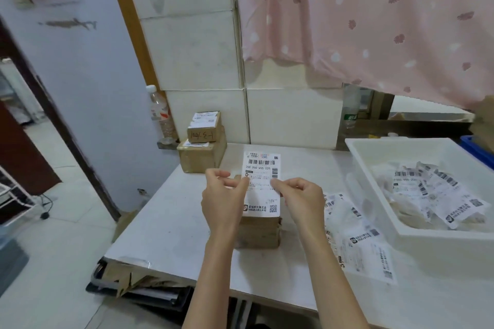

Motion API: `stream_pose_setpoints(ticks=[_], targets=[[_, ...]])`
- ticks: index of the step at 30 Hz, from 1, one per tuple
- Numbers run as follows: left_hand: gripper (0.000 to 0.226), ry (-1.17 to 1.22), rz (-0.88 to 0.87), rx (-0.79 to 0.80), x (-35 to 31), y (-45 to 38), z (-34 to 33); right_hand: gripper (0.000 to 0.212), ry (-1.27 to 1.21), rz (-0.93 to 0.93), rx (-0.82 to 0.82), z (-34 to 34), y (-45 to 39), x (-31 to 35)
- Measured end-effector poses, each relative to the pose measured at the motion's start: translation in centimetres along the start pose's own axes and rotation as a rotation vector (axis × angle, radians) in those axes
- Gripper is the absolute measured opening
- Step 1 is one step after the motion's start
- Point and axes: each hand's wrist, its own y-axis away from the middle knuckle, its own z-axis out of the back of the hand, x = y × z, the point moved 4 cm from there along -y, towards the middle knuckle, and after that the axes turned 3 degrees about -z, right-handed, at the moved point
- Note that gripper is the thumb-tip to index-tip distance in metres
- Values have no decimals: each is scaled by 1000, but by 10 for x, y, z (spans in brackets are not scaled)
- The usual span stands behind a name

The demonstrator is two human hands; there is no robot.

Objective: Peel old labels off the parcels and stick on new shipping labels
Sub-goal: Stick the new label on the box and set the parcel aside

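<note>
A: We log both hands raised over the white table [171,224]. The left hand [223,199] pinches the left edge of a shipping label [263,181] between thumb and forefinger, other fingers loosely curled.

B: Agreed. The right hand [303,199] pinches the label's right edge the same way. The label is held upright, printed side toward us, barcode at the top, QR code near the bottom.

A: Directly below and behind it we note a brown cardboard parcel [260,232] lying flat on the table. The label's lower edge looks close to the parcel's top; we cannot tell whether it touches.

B: At the far left corner of the table, two more boxes [203,145] stacked, the upper one smaller, with handwriting on its front and a label on top.

A: Right of the hands, loose printed label sheets [358,243] lie on the table. Beyond them a white tub [374,168] holds crumpled labels [438,195].

B: A plastic bottle [160,112] stands by the tiled wall behind the stacked boxes; a pink patterned curtain [374,21] hangs above the tub.
</note>
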Motion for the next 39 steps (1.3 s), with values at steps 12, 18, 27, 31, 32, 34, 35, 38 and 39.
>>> stream_pose_setpoints(ticks=[12, 18, 27, 31, 32, 34, 35, 38, 39], targets=[[34, -108, -3, 25, 20, -6, -1, 18, 212, 11, -85, -13, 1, -3], [34, -168, -62, 35, 17, -4, -1, 17, 307, 38, -106, -14, 0, -2], [29, -348, -70, 66, 16, -9, -3, 14, 549, 158, -149, -19, -1, 1], [35, -366, -4, 110, 27, -14, 1, 18, 628, 174, -138, -17, -3, 4], [37, -338, 35, 137, 32, -15, 2, 18, 642, 171, -135, -15, -3, 4], [39, -230, 99, 202, 42, -19, 1, 31, 661, 157, -125, -11, -4, 3], [39, -158, 105, 231, 45, -20, -1, 41, 641, 146, -101, -10, -6, 1], [58, 129, 139, 379, 44, -15, -12, 59, 444, 100, 57, -10, -14, -9], [64, 219, 167, 434, 43, -11, -16, 62, 352, 67, 114, -12, -15, -13]])
